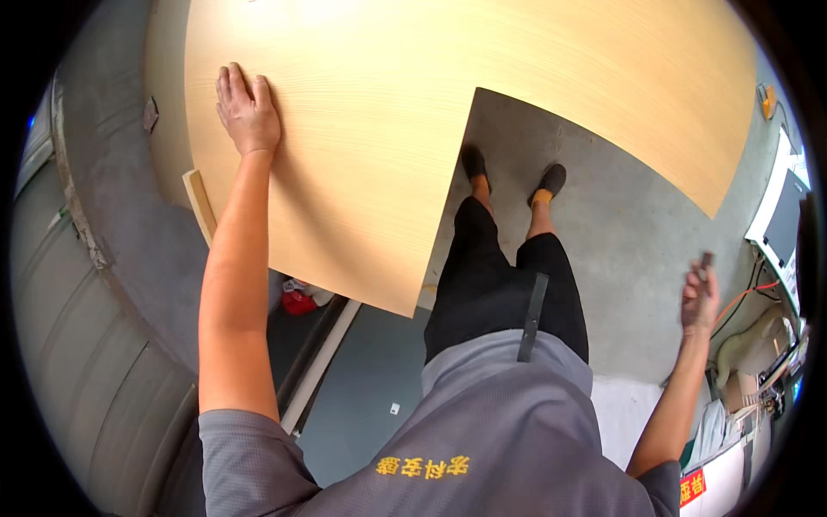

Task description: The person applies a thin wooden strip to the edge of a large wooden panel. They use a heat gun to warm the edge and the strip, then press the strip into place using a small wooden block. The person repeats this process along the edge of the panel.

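A large light wood-grain board (370, 164) spreads out in front of me, with a squared notch cut out of its near right side. My left hand (250, 112) lies flat on the board's left part, fingers stretched out and pointing away from me. Off to the right, away from the board, my right hand (699, 300) is closed around a small dark block-like piece (707, 259). Its upper end sticks out above the fingers; blur hides its exact kind.
A pale wood strip (199, 205) juts out at the board's left edge. Red cloth (298, 302) shows below the near edge. My feet stand on the grey floor (594, 207) inside the notch. At the right are a white-framed machine (780, 215), an orange cable (732, 303) and piled items.
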Motion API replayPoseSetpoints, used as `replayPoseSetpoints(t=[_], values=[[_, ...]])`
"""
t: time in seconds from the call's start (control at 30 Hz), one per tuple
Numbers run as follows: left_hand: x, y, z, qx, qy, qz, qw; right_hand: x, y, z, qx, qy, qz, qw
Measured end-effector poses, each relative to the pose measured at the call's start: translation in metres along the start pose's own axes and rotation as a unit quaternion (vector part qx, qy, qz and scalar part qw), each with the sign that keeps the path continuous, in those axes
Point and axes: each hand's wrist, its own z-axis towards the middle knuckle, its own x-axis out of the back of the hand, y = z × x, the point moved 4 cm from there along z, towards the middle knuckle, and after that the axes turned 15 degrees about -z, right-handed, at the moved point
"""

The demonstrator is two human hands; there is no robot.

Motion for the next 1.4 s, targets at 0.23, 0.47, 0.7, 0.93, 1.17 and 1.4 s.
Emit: replayPoseSetpoints(t=[0.23,0.47,0.7,0.93,1.17,1.4], values=[[-0.003,-0.002,0.003,0.007,0.000,-0.006,1.000,-0.327,-0.018,-0.067,0.013,-0.340,-0.063,0.938],[-0.002,-0.001,0.004,-0.018,0.012,-0.006,1.000,-0.421,-0.048,-0.029,0.144,-0.230,-0.158,0.949],[-0.011,-0.015,0.037,-0.034,0.008,0.047,0.998,-0.430,-0.069,-0.059,0.140,-0.212,-0.373,0.893],[-0.012,-0.022,0.042,-0.018,-0.008,0.084,0.996,-0.411,0.145,-0.234,0.239,-0.218,-0.398,0.859],[-0.027,0.092,-0.183,-0.400,-0.142,0.077,0.902,-0.297,0.284,-0.255,0.019,-0.142,-0.435,0.889],[0.076,0.102,-0.383,-0.224,-0.384,-0.226,0.867,-0.168,0.174,-0.186,0.014,0.120,-0.278,0.953]])
